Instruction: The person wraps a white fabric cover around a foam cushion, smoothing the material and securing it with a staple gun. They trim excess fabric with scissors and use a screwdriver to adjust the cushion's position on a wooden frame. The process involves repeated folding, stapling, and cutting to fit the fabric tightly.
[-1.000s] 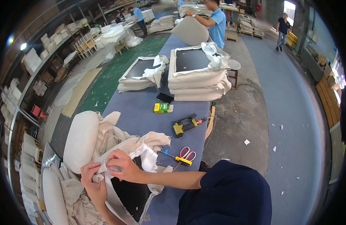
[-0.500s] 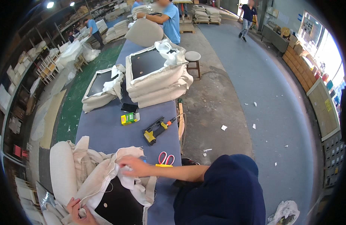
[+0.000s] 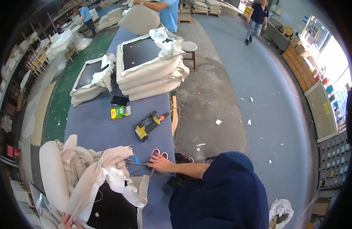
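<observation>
In front of me lies a beige upholstered seat cushion [image 3: 75,206] with its black base panel [image 3: 111,208] facing up and white lining [image 3: 115,180] folded over it. At the lower left my left hand [image 3: 67,221] pinches the cushion's fabric edge, partly cut off by the frame. My right hand [image 3: 159,164] is closed over the handle of a thin-shafted tool [image 3: 136,163] on the blue table. That handle is now covered by my fingers. Red-handled scissors [image 3: 155,152] lie right beside the hand, and a small blue piece [image 3: 136,160] is near the shaft.
On the table [image 3: 90,129] sit a yellow-and-black staple gun [image 3: 146,126] with a hose, a green-yellow box [image 3: 119,112] and a phone [image 3: 120,100]. Cushions [image 3: 153,76] are stacked farther along. A co-worker [image 3: 166,15] handles a cushion; another person [image 3: 256,21] walks on the right.
My right hand has left the cushion's white lining and moved right and down to the tool by the scissors. The left hand keeps hold of the fabric. The walking person has come nearer.
</observation>
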`<move>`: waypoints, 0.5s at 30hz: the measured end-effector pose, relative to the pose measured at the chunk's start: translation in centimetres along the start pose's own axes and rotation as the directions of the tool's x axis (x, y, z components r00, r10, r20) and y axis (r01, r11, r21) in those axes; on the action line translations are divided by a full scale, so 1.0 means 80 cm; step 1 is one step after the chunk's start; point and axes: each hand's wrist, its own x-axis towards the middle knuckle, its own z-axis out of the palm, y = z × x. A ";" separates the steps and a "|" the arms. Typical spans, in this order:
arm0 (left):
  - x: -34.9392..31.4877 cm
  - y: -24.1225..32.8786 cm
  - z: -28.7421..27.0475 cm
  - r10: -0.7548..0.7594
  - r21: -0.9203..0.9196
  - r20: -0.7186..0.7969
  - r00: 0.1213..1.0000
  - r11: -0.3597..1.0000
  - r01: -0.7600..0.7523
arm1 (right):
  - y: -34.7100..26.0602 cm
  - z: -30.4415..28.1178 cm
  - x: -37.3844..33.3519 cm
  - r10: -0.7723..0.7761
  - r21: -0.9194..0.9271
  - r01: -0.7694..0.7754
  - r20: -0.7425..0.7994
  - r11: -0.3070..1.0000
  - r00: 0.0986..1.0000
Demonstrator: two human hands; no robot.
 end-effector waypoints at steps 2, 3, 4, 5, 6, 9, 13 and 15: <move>-0.009 -0.004 -0.014 0.011 0.129 0.001 1.000 0.992 -0.011 | 0.005 -0.005 0.003 -0.003 0.018 0.002 0.060 1.000 0.998; -0.021 -0.012 -0.026 0.017 0.138 -0.030 0.999 0.990 -0.012 | 0.001 -0.007 0.010 -0.024 0.032 0.021 0.091 0.999 0.996; -0.032 -0.020 -0.039 0.019 0.148 -0.054 0.998 0.989 -0.011 | -0.001 -0.004 0.016 -0.002 0.036 -0.002 0.082 0.999 0.997; -0.045 -0.027 -0.051 0.018 0.163 -0.080 0.997 0.987 -0.004 | -0.001 -0.001 0.023 0.015 0.041 -0.018 0.076 0.999 0.997; -0.062 -0.010 -0.056 -0.231 0.188 -0.135 0.963 0.949 0.254 | -0.006 0.005 0.027 0.014 0.047 -0.018 0.087 0.999 0.996; -0.142 -0.116 -0.129 -0.265 0.104 -0.062 0.962 0.957 0.270 | 0.004 0.061 0.034 0.180 -0.072 -0.181 -0.015 0.981 0.984; -0.153 -0.056 -0.106 -0.246 0.151 -0.172 0.954 0.950 0.272 | 0.030 -0.027 0.064 0.274 0.309 -0.274 0.046 0.911 0.961; -0.189 -0.055 -0.115 -0.246 0.110 -0.222 0.943 0.955 0.275 | 0.049 -0.027 0.086 0.242 0.370 -0.207 -0.049 0.905 0.969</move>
